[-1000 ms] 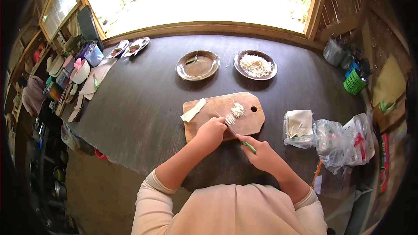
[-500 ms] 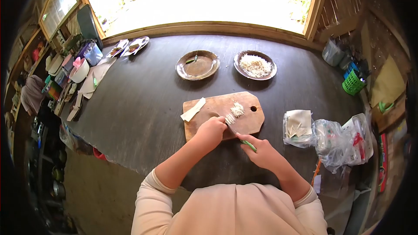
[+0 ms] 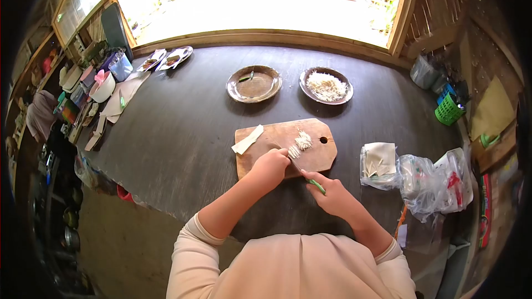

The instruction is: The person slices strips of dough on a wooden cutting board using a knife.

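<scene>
A wooden cutting board (image 3: 318, 158) with a hole at its right end lies before me. My left hand (image 3: 270, 166) is closed, its fingertips pressing a pale food piece to the board, partly cut into thin strips (image 3: 294, 151). In my right hand (image 3: 331, 195) is a knife (image 3: 316, 186), gripped by its green handle, its blade against the board beside my left fingertips. A small heap of white shreds (image 3: 303, 140) lies just beyond the blade. Flat pale slices (image 3: 247, 139) rest on the board's left end.
Behind the board stand a brown plate (image 3: 231, 88) with small green pieces and another brown plate (image 3: 348, 93) heaped with white shreds. To the right are an open plastic packet of pale slices (image 3: 380, 156), a plastic bag (image 3: 432, 182) and a green basket (image 3: 449, 111). Containers crowd the left edge.
The whole view has shifted very slightly. Both hands, the knife and the pale piece keep nearly the same places on the board.
</scene>
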`<state>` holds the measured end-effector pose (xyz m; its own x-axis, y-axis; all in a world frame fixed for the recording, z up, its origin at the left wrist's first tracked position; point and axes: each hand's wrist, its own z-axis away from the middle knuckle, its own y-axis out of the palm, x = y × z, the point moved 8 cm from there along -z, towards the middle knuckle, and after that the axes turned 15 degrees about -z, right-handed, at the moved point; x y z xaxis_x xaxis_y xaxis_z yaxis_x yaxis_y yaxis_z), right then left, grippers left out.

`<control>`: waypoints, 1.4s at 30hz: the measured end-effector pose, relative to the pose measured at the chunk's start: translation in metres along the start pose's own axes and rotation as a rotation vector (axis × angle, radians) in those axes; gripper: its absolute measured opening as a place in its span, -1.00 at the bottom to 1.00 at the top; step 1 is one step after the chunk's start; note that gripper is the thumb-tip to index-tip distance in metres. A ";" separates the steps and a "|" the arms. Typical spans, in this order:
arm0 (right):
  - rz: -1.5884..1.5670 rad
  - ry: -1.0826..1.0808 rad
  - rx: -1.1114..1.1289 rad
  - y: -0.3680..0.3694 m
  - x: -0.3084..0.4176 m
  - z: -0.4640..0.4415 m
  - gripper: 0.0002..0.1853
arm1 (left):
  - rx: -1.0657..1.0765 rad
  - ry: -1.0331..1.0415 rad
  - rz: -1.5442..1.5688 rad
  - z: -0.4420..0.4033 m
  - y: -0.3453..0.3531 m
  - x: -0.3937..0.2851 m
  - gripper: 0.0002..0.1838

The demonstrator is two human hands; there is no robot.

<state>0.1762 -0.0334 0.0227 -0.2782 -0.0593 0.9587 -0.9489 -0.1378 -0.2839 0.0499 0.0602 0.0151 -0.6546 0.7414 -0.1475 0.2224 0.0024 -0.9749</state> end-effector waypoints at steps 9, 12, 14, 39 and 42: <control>0.005 0.039 -0.018 0.000 -0.007 -0.007 -0.57 | 0.000 -0.009 0.063 -0.001 0.007 0.004 -0.88; 0.019 0.149 0.024 -0.002 0.006 0.000 -0.57 | -0.021 -0.005 0.048 0.000 0.003 0.003 -0.88; 0.025 0.193 0.032 -0.001 0.004 0.000 -0.57 | -0.026 0.008 0.032 0.000 0.002 0.001 -0.88; -0.065 -0.023 -0.048 -0.006 -0.003 0.002 -0.59 | -0.013 -0.005 0.060 -0.001 -0.002 0.002 -0.86; -0.049 0.090 -0.039 -0.002 -0.008 0.003 -0.60 | -0.013 -0.009 0.048 0.000 -0.005 0.002 -0.88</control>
<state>0.1804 -0.0355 0.0158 -0.2415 0.0361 0.9697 -0.9664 -0.0993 -0.2370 0.0476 0.0612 0.0201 -0.6497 0.7346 -0.1952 0.2628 -0.0239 -0.9646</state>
